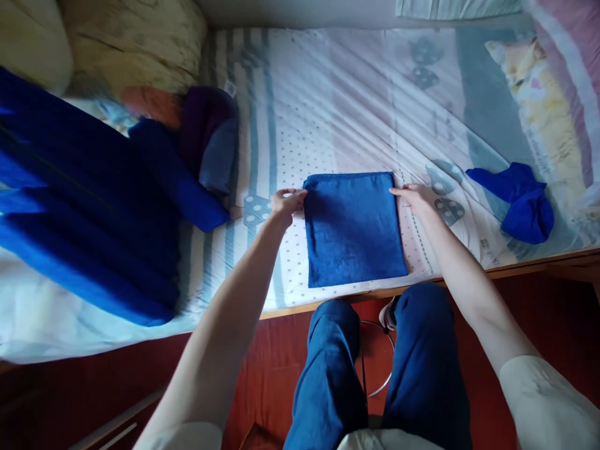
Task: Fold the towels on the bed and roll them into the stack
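A blue towel (354, 228), folded into a neat rectangle, lies flat on the bed sheet (328, 112) near the bed's front edge. My left hand (287, 203) pinches its far left corner, fingers closed on the cloth. At the far right corner rests my right hand (415, 195), fingers curled over the towel's edge. Both arms reach forward from above my knees in blue trousers.
A crumpled blue cloth (518, 200) lies to the right on the sheet. At the left are a large blue blanket (79, 206) and a heap of dark blue, purple and orange clothes (197, 150). Pillows (135, 44) lie at the back left. The wooden bed edge (539, 265) runs below.
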The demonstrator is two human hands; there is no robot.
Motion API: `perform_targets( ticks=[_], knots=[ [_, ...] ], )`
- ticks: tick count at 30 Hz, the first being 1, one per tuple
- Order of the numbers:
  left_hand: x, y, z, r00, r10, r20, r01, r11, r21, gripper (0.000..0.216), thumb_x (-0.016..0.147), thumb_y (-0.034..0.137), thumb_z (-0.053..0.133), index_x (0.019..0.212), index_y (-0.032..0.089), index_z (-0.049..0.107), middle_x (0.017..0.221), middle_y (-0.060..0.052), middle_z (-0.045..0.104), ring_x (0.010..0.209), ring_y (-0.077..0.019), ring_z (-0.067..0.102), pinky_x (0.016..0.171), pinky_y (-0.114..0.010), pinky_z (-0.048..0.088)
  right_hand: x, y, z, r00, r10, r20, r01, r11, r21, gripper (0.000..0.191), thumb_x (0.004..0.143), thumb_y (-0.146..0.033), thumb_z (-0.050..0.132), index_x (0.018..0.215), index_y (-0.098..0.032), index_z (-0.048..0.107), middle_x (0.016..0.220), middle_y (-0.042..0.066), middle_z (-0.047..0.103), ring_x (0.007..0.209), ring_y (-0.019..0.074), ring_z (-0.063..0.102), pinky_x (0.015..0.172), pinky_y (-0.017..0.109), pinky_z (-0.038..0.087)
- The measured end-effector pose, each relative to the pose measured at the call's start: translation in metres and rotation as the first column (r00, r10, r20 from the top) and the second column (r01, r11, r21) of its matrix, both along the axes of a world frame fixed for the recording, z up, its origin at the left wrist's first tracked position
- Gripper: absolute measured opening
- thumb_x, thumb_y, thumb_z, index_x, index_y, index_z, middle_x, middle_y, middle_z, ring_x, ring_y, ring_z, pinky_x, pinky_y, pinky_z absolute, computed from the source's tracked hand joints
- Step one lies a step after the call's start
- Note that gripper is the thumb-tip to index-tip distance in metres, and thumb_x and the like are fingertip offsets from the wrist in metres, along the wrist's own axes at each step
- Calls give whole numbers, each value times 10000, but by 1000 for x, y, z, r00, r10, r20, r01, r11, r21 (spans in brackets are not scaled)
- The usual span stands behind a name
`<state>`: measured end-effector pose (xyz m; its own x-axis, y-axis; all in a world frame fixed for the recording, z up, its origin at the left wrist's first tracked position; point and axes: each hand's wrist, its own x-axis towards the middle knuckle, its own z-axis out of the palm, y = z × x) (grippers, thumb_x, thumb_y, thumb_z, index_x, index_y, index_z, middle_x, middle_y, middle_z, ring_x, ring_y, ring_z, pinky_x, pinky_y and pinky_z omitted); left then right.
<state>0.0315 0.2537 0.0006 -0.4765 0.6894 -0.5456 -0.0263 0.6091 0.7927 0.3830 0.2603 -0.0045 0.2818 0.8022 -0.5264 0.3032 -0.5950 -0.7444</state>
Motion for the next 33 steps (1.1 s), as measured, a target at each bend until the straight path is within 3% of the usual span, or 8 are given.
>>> perform_targets(
  ticks=[7, 15, 21, 25, 28, 30, 31, 33],
  knots=[
    [4, 40, -4, 996, -13, -88, 15, 1000, 19, 469, 633, 212, 886, 933, 215, 525, 664, 54, 588, 532, -86, 506, 495, -179, 322, -10, 48, -20, 993, -118, -20, 119, 985, 122, 447, 661, -350, 943, 708, -209, 521, 618, -72, 503, 532, 63, 393, 456, 188, 297],
    [2, 48, -4, 989, -50, -141, 57, 997, 44, 530, 603, 305, 940, 932, 225, 532, 684, 33, 603, 595, -122, 573, 504, -198, 395, -11, 49, -19, 973, -221, -71, 231, 956, 180, 276, 731, -172, 849, 769, -189, 577, 659, -53, 562, 576, 79, 507, 513, 188, 429],
    [1, 66, -20, 926, -146, -348, 207, 967, 146, 422, 755, 327, 816, 1087, 203, 586, 948, -65, 719, 896, -214, 692, 764, -329, 590, 3, 67, -37, 974, -116, 197, 50, 949, 313, 217, 870, -321, 772, 952, -155, 660, 859, 38, 681, 825, 190, 691, 717, 310, 596],
    [14, 49, -31, 710, -304, -635, 538, 816, 210, 442, 904, 396, 679, 1302, 221, 598, 1323, -134, 697, 1304, -299, 607, 1124, -494, 501, -26, 39, -36, 828, 90, 553, -360, 842, 402, 401, 1062, -420, 468, 1316, -155, 631, 1309, 171, 682, 1285, 315, 643, 1066, 533, 547],
    [24, 25, -40, 434, -462, -774, 823, 552, 132, 536, 977, 488, 549, 1440, 220, 581, 1601, -131, 532, 1557, -320, 383, 1297, -532, 294, -53, 4, -31, 619, 334, 711, -718, 606, 342, 514, 1094, -413, 347, 1505, -172, 541, 1616, 163, 498, 1539, 317, 428, 1251, 567, 378],
    [25, 17, -46, 337, -511, -791, 891, 445, 93, 637, 1001, 558, 471, 1531, 209, 528, 1688, -119, 427, 1624, -313, 263, 1338, -539, 188, -57, -6, -32, 505, 464, 728, -835, 476, 275, 572, 1089, -429, 352, 1580, -164, 477, 1701, 132, 399, 1602, 298, 331, 1317, 546, 274],
    [24, 17, -48, 336, -517, -788, 893, 441, 91, 684, 1010, 587, 432, 1573, 204, 489, 1711, -118, 387, 1640, -308, 220, 1347, -543, 145, -54, -5, -33, 484, 491, 724, -847, 469, 249, 606, 1086, -443, 354, 1612, -154, 438, 1721, 128, 366, 1618, 297, 296, 1335, 550, 228],
    [24, 19, -49, 378, -503, -777, 868, 486, 108, 747, 1022, 625, 365, 1631, 195, 414, 1738, -122, 326, 1657, -299, 154, 1356, -550, 70, -45, 4, -35, 519, 466, 717, -798, 565, 210, 666, 1085, -466, 330, 1658, -127, 355, 1741, 146, 317, 1639, 313, 242, 1345, 593, 148]
  ],
)
